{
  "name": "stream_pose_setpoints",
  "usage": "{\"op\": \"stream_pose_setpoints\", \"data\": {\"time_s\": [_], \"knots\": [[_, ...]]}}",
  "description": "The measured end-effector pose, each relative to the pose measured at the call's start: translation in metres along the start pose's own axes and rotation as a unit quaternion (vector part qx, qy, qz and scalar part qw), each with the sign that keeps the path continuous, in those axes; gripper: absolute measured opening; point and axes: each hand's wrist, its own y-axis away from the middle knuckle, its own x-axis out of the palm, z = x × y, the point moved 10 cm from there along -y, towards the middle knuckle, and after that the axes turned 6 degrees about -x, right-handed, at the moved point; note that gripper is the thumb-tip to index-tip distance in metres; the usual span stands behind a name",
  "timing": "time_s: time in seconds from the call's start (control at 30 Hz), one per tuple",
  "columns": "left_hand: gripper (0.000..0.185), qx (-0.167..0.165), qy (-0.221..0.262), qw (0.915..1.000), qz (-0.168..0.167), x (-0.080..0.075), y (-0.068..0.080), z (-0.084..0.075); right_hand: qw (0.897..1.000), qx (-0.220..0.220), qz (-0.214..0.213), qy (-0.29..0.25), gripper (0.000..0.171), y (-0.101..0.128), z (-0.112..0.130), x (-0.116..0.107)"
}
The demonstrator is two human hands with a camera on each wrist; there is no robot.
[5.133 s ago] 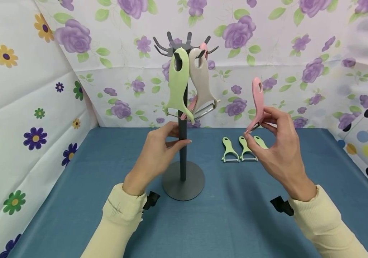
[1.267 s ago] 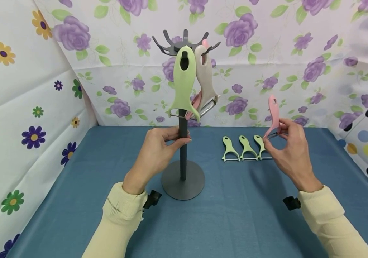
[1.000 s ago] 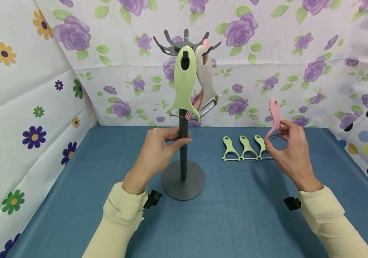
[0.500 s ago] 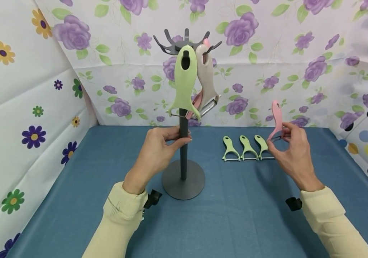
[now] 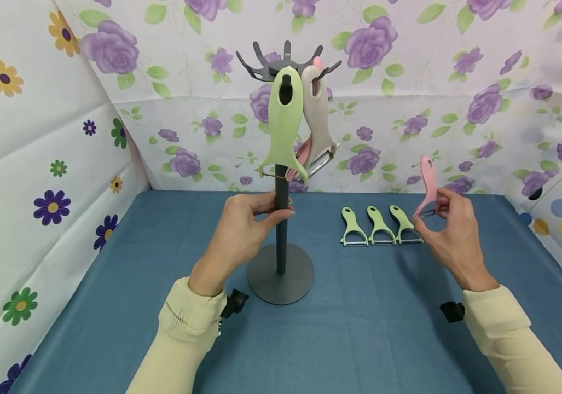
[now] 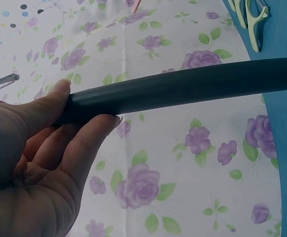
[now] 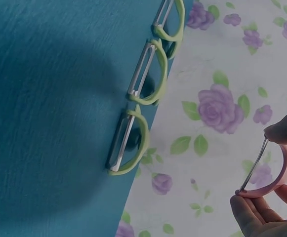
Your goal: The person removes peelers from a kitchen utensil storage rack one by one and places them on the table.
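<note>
My left hand (image 5: 241, 224) grips the post (image 5: 281, 254) of a dark grey rotating utensil stand, thumb on the near side; the left wrist view shows fingers curled round the post (image 6: 183, 89). From the stand's hooks hang a green peeler (image 5: 284, 117) at the front, a beige peeler (image 5: 317, 112) to its right, and a pink peeler (image 5: 317, 62) mostly hidden behind them. My right hand (image 5: 453, 235) pinches another pink peeler (image 5: 428, 178) by its blade end, handle up, in the air. In the right wrist view, thumb and fingers hold the ends of its blade (image 7: 254, 165).
Three green peelers (image 5: 378, 227) lie in a row on the blue cloth (image 5: 349, 323), just left of my right hand. The stand's round base (image 5: 281, 287) rests mid-table. Several bare hooks (image 5: 257, 53) spread at the top. A flowered backdrop (image 5: 187, 137) closes the back.
Since the earliest frame, my right hand has carried the pink peeler right and down, uncovering the third green peeler. The hook ring has turned slightly, shifting the hanging peelers right. My left hand stays put.
</note>
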Motion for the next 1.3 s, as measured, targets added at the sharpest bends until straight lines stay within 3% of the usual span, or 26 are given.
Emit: {"op": "stream_pose_setpoints", "data": {"time_s": [1.3], "knots": [[0.023, 0.004, 0.007, 1.0, 0.002, 0.0, 0.001, -0.001, 0.999, 0.038, 0.023, 0.026, 0.068, 0.004, -0.039, 0.008]]}}
